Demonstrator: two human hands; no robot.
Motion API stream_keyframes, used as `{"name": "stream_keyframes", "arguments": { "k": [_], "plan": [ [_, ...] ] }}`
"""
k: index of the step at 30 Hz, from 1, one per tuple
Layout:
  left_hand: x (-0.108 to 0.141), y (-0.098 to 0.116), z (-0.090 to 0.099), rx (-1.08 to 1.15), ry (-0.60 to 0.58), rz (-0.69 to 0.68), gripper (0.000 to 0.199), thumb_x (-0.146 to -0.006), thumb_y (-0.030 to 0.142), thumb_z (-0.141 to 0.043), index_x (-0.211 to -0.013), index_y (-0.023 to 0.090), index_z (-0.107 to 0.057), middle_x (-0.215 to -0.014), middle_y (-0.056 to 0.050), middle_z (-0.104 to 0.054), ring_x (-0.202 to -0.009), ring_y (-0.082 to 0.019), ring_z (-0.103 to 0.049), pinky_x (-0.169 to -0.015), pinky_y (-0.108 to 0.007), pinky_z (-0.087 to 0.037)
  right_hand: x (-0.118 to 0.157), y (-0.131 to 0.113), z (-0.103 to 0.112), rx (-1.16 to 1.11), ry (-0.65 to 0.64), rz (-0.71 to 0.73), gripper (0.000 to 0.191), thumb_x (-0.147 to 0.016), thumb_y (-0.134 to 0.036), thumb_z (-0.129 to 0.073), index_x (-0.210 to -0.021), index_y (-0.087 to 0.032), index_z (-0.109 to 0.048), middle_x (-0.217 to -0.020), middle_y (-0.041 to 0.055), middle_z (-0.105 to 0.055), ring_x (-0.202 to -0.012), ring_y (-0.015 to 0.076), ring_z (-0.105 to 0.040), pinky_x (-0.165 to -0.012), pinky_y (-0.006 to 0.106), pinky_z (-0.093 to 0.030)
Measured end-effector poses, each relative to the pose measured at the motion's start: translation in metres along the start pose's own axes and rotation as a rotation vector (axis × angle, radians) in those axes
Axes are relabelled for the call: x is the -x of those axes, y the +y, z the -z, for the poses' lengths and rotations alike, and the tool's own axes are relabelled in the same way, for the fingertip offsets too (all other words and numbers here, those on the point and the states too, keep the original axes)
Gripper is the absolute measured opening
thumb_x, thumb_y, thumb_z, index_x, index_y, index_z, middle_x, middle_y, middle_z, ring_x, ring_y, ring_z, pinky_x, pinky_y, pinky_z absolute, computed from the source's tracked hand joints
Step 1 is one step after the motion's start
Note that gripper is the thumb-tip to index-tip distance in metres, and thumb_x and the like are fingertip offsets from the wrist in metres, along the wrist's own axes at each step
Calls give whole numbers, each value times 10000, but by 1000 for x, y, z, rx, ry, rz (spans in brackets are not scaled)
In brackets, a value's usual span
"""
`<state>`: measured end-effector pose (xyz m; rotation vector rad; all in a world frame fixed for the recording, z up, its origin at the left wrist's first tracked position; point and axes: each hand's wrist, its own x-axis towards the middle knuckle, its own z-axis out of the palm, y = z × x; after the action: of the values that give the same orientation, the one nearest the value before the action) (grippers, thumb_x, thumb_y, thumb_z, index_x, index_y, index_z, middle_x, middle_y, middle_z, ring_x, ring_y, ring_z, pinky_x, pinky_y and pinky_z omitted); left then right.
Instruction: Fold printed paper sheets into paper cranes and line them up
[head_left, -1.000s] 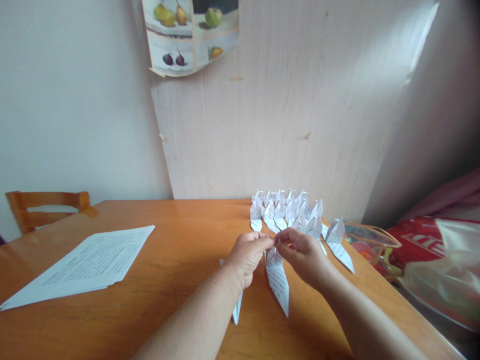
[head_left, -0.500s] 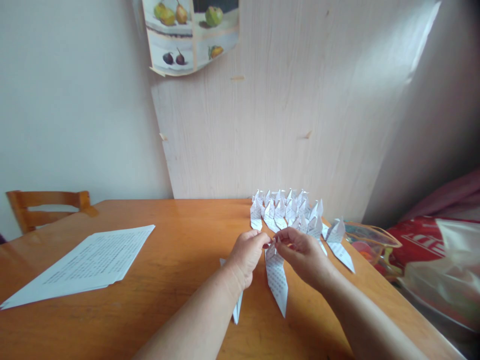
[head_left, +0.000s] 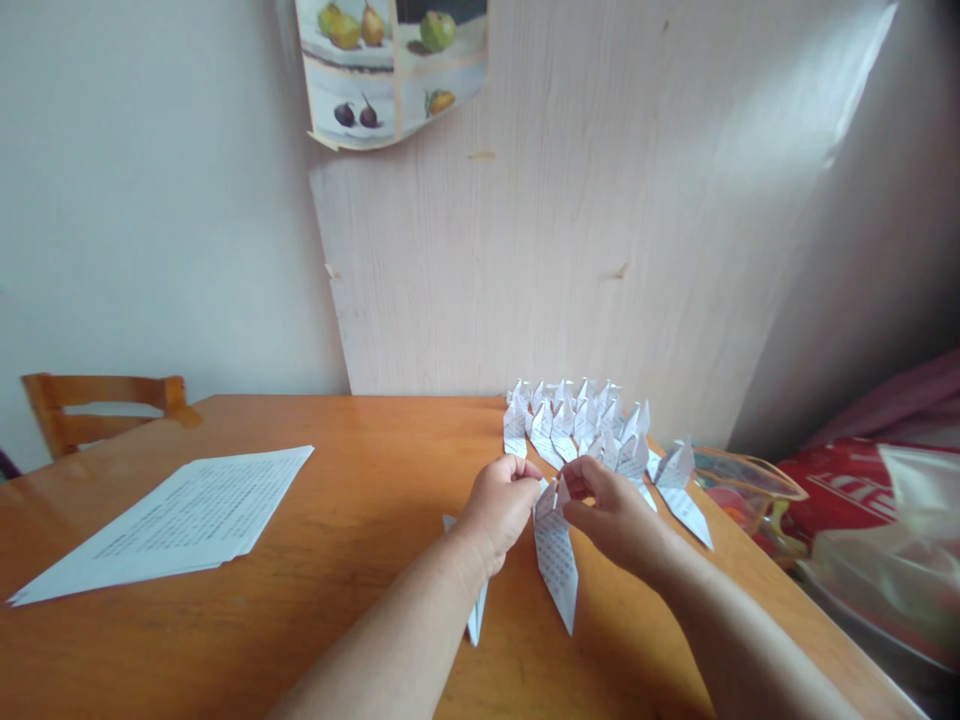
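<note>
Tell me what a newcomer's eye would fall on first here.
Probably the cluster of white folded papers standing at the far right of the wooden table. Nearer, the left hand and right hand meet at the upper end of another folded piece. High on the pale board behind, a colourful fruit picture stands out.

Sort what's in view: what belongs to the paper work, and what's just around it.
Belongs, as far as I can judge:
folded paper between the left hand and right hand
rows of folded pieces
paper strip partly behind the left forearm
printed sheets, probably

Just around:
chair
fruit picture
red item with white lettering
clear plastic
</note>
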<state>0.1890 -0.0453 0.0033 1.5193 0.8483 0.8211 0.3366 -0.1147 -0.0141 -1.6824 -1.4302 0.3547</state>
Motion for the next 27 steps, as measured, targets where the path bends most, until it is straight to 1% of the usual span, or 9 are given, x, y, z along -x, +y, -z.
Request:
{"name": "stream_keyframes", "arguments": {
  "k": [3,6,8,10,12,15,18,22,27],
  "plan": [
    [1,0,-1,-43,-17,11,171,-677,74,-582,-822,163,-595,-783,-5,-591,-739,-141,-506,-662,-244,-361,0,0,4,45,-3,-44,158,-708,-167,-548,-858,-214,-569,-827,27,-676,-773,187,-618,-677,289,-445],
    [3,-1,-1,-114,-41,25,234,-652,56,-619,-852,171,-584,-808,-11,-593,-738,-152,-513,-646,-250,-360,-1,2,9,111,38,-119,134,-709,-158,-527,-828,-211,-559,-771,24,-648,-710,181,-578,-611,283,-399],
    [5,-2,-2,-187,-66,22,250,-664,63,-625,-880,179,-573,-834,-13,-595,-745,-155,-520,-652,-253,-365,-2,3,13,160,70,-169,102,-726,-164,-523,-813,-211,-548,-721,15,-615,-667,175,-544,-570,278,-359],
    [6,-4,-2,-249,-88,8,258,-681,69,-615,-905,185,-560,-875,-17,-602,-765,-157,-532,-672,-255,-375,-3,4,16,199,73,-205,70,-743,-164,-519,-791,-212,-538,-671,2,-584,-628,165,-516,-542,272,-323],
    [6,-6,-1,-282,-100,-8,261,-686,65,-600,-911,188,-551,-907,-21,-604,-798,-163,-541,-692,-257,-384,-2,4,17,228,46,-225,65,-747,-146,-520,-752,-211,-525,-629,-8,-561,-592,152,-498,-522,266,-292],
    [4,-9,0,-311,-102,-20,282,-668,58,-590,-912,190,-540,-930,-25,-594,-840,-173,-536,-712,-259,-389,0,2,16,255,-25,-239,107,-731,-112,-535,-694,-208,-504,-588,-18,-537,-554,136,-488,-497,262,-250],
    [1,-13,1,-335,-86,-33,323,-652,68,-597,-943,194,-532,-978,-34,-577,-877,-181,-530,-729,-261,-394,2,0,15,249,-102,-248,110,-711,-97,-552,-704,-203,-522,-599,-21,-545,-536,127,-498,-476,256,-224],
    [1,-14,3,-345,-71,-36,347,-652,84,-596,-973,197,-527,-1038,-51,-565,-886,-185,-523,-722,-261,-397,3,3,13,209,-174,-261,123,-690,-106,-575,-771,-199,-564,-600,-34,-538,-520,127,-506,-452,248,-237],
    [4,-10,4,-341,-49,-55,337,-655,78,-583,-966,194,-527,-1041,-56,-574,-919,-192,-530,-753,-267,-400,2,6,10,141,-186,-284,138,-690,-144,-599,-812,-201,-567,-609,-43,-526,-524,127,-515,-437,240,-272]
  ]
}}
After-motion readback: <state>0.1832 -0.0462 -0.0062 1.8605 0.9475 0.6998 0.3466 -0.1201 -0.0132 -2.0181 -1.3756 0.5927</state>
